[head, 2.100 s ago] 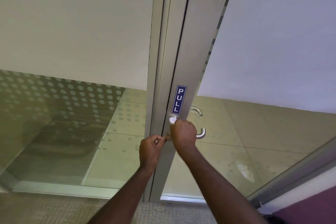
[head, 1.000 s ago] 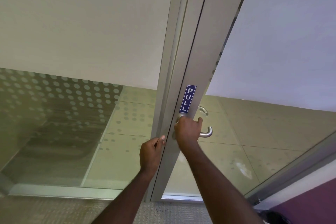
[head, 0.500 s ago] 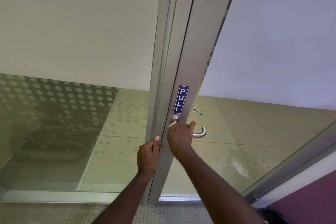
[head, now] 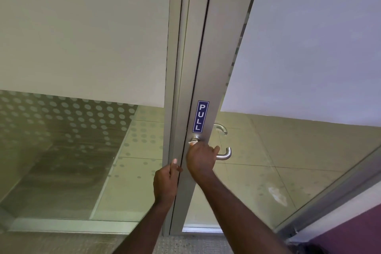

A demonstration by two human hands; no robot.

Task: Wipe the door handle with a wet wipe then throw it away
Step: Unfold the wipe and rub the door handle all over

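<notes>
A silver lever door handle (head: 224,155) sticks out of the grey metal door stile (head: 208,68), below a blue PULL sign (head: 200,116). My right hand (head: 201,160) is closed around the handle near its base, pressing a white wet wipe (head: 193,141) against it; only a small corner of the wipe shows above my fingers. My left hand (head: 166,183) grips the edge of the door just left of the handle, thumb up along the frame gap.
A fixed glass panel (head: 82,150) with frosted dots stands to the left, and the glass door leaf (head: 288,161) to the right. A second handle (head: 221,128) shows through the glass. A purple wall (head: 350,231) lies at lower right. Carpet runs below.
My right hand has slid back down the handle towards its base, and the wipe's corner shows again. My left hand has moved from the handle area onto the door edge.
</notes>
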